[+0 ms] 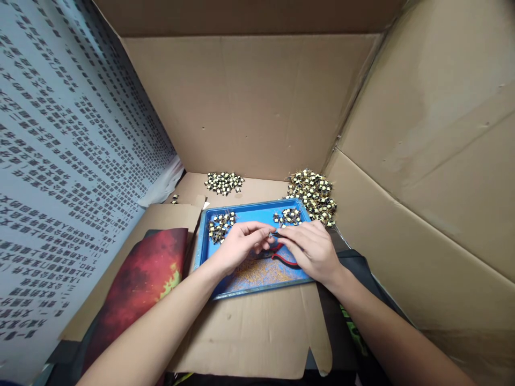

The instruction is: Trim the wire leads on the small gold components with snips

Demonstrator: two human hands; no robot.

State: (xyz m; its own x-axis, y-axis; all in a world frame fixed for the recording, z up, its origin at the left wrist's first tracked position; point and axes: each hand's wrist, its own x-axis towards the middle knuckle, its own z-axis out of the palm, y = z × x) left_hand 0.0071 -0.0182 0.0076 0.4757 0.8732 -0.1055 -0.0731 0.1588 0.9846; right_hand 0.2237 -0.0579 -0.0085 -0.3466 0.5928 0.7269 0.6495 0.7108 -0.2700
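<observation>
My left hand [248,242] and my right hand [309,247] meet over the blue tray [237,294]. The left fingertips pinch a small part, largely hidden by the fingers. A thin dark piece [276,234] reaches from my right fingertips to it; its kind is unclear. Beneath the hands, red-and-black-handled pliers [286,261] lie in the tray, partly covered. Small black components with yellow tops and wire leads form a group [219,228] at the tray's left and another group [290,216] at its right. Orange-yellow wire clippings [257,273] cover the tray's near floor.
Behind the tray stand a small pile of components [224,183] and a larger pile [311,192] at the right. Cardboard walls [253,102] close off the back and right. At left are a printed sheet [80,134] and a red patterned cloth [148,273].
</observation>
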